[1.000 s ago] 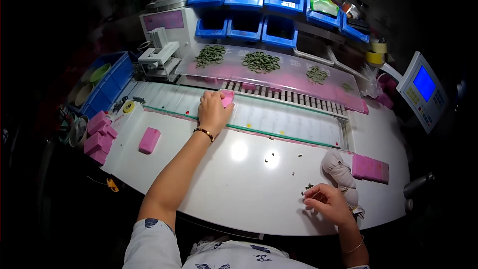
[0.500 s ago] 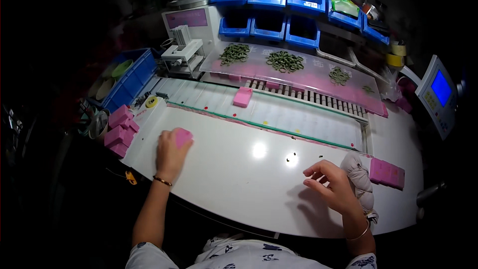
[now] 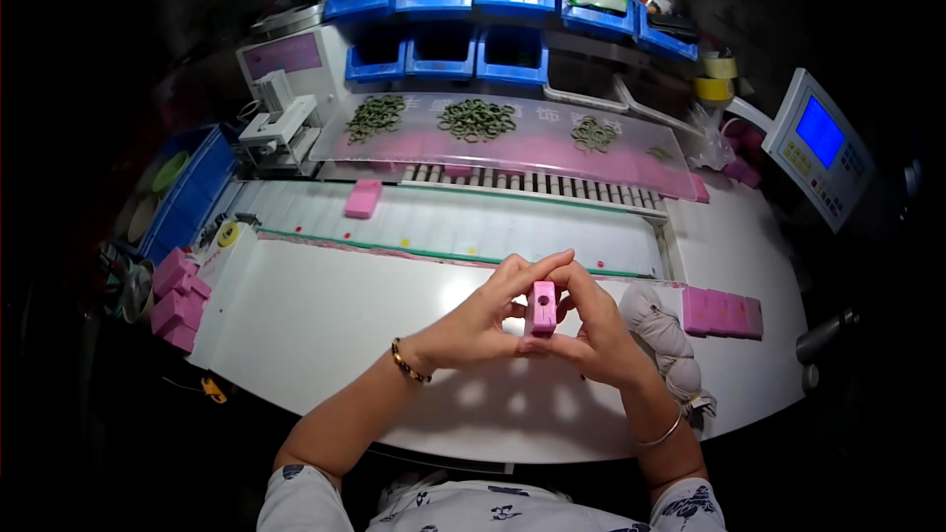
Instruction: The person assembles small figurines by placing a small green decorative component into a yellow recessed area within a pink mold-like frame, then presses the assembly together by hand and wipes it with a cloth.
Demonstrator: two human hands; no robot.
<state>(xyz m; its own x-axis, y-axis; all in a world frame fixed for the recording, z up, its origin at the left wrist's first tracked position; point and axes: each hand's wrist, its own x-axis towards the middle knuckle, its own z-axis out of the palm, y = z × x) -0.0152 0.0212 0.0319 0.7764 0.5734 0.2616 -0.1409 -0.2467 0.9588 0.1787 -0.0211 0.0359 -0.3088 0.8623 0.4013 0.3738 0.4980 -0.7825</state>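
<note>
Over the middle of the table, a pink rectangular block [image 3: 543, 307] is held upright between my two hands. Its narrow end, with a dark round hole in it, faces up toward me. My left hand [image 3: 481, 323] grips the block's left side, thumb low and fingers reaching across the far end. From the right, my right hand [image 3: 597, 327] pinches the same block between thumb and fingers. The fingertips of both hands meet near the block's far end. Whether anything is inside the block cannot be seen.
Another pink block [image 3: 363, 199] lies on the pale conveyor strip [image 3: 512, 230]. Pink blocks are stacked at left [image 3: 177, 310] and lined up at right [image 3: 722, 312], beside a grey cloth bundle [image 3: 662, 340]. Green rings [image 3: 477, 120] lie on a raised clear sheet below blue bins [image 3: 441, 51]. A control panel [image 3: 818, 143] stands right.
My left hand has carried the pink block from the table's left side to the middle. My right hand has moved left and closed on it too. The whole view has shifted.
</note>
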